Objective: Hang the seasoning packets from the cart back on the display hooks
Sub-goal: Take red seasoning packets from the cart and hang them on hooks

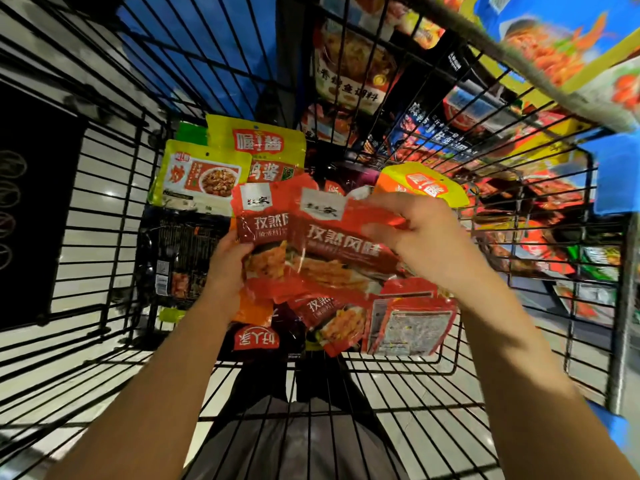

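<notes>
Inside the black wire cart (114,174) lie several seasoning packets. My left hand (227,268) grips a stack of red cumin packets (263,220) from below, thumb on the front. My right hand (426,237) pinches the upper right edge of the front red packet (332,237) of that stack. Yellow-green packets (204,174) lie at the cart's far left, another yellow one (426,183) sits behind my right hand. More red packets (332,320) and one turned back side up (408,323) lie below the held stack.
Beyond the cart's far wall hang display packets (349,64), dark and red ones to the right (433,129). A dark packet (180,258) lies at the cart's left. Blue and yellow packages (554,39) fill the upper right. White floor tiles (104,209) show through the wires.
</notes>
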`<state>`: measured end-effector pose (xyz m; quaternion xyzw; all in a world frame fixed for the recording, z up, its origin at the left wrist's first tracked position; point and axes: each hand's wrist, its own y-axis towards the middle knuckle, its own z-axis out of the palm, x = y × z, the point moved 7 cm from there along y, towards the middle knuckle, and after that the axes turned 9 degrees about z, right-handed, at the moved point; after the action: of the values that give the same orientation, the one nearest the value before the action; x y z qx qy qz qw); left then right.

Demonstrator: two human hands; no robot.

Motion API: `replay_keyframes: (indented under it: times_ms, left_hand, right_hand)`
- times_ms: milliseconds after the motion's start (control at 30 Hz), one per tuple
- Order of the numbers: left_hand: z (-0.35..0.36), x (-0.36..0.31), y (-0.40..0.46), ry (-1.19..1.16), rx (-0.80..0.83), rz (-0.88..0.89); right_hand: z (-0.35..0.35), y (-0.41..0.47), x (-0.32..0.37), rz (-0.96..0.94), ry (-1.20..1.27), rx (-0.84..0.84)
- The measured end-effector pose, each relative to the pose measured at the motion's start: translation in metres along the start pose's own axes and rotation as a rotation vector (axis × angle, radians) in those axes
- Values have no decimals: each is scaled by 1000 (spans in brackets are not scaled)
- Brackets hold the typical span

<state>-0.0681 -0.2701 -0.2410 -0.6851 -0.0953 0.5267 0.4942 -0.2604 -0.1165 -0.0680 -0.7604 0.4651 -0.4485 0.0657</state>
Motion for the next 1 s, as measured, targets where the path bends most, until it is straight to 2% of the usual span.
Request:
replay_keyframes:
  times_ms: [67,133,267,400,533,633,733,800,900,933,1000]
  left_hand:
    - [5,0,-3,-99,44,-27]
    - [9,-2,-9,-86,49,-22]
    - [14,-3,-11,135,-60,49]
    - [25,-3,-5,292,-119,123]
    - [21,-1,2,314,-122,142]
    - [20,1,5,326,-102,159]
    - [21,0,5,330,-96,173]
    - [20,-2,4,355,-93,195]
    - [21,-6,1,362,-67,220]
    - [22,-7,0,357,-57,222]
    - [22,-9,-1,349,-46,224]
  right_hand:
    - [21,32,5,-22,-144,-14]
    - [40,62,-1,-20,-330,-79]
    - [74,82,-21,33,-190,-93]
    - [70,59,-48,26,-169,-145]
    - [49,12,-125,184,-310,29]
    - [50,-19,-167,298,-376,234]
    - [64,-27,-199,324,-612,365]
    - [64,-21,-206,297,-707,258]
    - [52,-8,-192,165,-686,13]
    - [49,-7,-185,132,-659,11]
    - [50,-7,-177,174,-647,128]
